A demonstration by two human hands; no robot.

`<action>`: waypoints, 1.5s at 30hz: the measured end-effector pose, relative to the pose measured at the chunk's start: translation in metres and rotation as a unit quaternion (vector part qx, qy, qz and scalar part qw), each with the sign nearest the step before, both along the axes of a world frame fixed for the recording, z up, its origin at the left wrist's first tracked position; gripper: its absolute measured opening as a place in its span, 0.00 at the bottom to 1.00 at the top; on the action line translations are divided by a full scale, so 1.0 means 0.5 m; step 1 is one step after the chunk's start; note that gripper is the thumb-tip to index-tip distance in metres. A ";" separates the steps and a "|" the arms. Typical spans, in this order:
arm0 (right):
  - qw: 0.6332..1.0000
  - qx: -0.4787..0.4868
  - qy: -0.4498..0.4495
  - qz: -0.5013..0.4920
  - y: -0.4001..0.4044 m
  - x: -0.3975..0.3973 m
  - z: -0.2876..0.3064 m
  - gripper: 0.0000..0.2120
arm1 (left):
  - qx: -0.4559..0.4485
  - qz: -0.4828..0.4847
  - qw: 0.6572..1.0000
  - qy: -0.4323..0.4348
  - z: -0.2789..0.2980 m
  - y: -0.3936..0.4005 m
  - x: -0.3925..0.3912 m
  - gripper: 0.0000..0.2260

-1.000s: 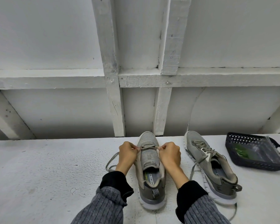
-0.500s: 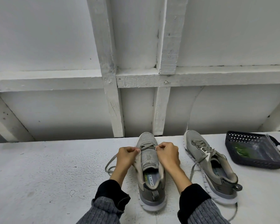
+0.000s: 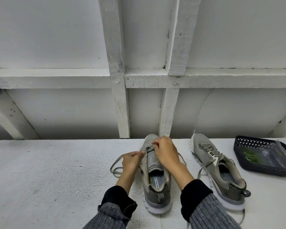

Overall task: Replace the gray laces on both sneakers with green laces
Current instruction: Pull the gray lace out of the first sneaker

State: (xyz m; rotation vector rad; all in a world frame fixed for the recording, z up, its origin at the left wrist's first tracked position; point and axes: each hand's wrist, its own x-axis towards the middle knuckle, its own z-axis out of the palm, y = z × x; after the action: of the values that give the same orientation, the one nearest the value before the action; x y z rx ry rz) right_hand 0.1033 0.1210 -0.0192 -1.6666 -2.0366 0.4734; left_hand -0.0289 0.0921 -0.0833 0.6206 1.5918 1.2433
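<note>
Two gray sneakers stand on the white table, toes away from me. The near sneaker (image 3: 155, 187) is between my arms, and only its lowest eyelets near the toe still hold the gray lace (image 3: 117, 161), which trails off in a loop to the left. My left hand (image 3: 132, 161) pinches the lace at the shoe's left edge. My right hand (image 3: 165, 152) reaches over the toe end and pinches the lace crossing there. The second sneaker (image 3: 218, 172) to the right is still laced in gray, with its ends loose. Green laces (image 3: 251, 157) lie in a clear bag.
A dark perforated basket (image 3: 248, 142) at the right edge holds the clear bag with the green laces. A white wall with wooden framing rises straight behind the table's back edge. Bare white tabletop (image 3: 48, 171) stretches to the left.
My right hand has moved forward and left over the toe of the near sneaker. My left hand has shifted slightly back along the shoe's left side, still on the lace.
</note>
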 end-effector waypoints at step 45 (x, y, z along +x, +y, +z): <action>0.990 -0.059 -0.113 0.051 0.009 -0.012 -0.022 0.08 | 0.012 0.032 0.998 0.048 0.013 -0.008 0.010 0.11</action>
State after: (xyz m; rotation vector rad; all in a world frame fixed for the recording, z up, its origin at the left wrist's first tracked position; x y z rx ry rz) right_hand 0.0973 0.1255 -0.0301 -1.7603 -2.3073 0.4668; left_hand -0.0238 0.0881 -0.0770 0.6562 1.6898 1.2981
